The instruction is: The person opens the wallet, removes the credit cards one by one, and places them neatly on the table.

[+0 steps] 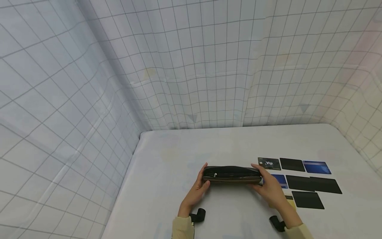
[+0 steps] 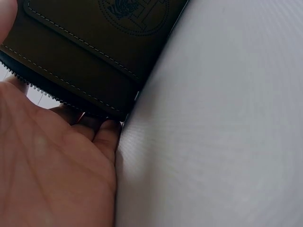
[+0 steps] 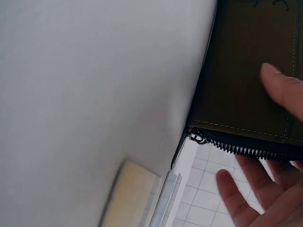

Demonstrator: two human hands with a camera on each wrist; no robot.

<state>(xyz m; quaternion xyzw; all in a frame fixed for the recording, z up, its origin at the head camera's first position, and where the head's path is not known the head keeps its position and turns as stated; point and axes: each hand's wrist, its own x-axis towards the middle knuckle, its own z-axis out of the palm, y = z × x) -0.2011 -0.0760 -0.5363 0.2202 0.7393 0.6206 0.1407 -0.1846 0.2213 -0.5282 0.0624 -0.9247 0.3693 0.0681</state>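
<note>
A dark brown zip wallet (image 1: pixel 232 181) stands on its edge on the white table, its top side unzipped and parted. My left hand (image 1: pixel 195 192) holds its left end, thumb at the front and fingers behind. At the other end my right hand (image 1: pixel 272 190) grips it the same way; in the right wrist view the thumb (image 3: pixel 284 92) lies against the front face. Pale stitching and a round stamped emblem (image 2: pixel 135 16) mark the leather in the left wrist view. A zipper pull (image 3: pixel 198 137) hangs at the right lower corner.
Right of the wallet, cards lie in rows: a Vip card (image 1: pixel 270 163), several black cards (image 1: pixel 308 200), a blue card (image 1: pixel 317 167), another blue card (image 1: pixel 280 181) and a yellow card (image 1: pixel 290 202) partly behind my right hand. Gridded white curtains (image 1: pixel 194 66) surround the table (image 1: pixel 155 172).
</note>
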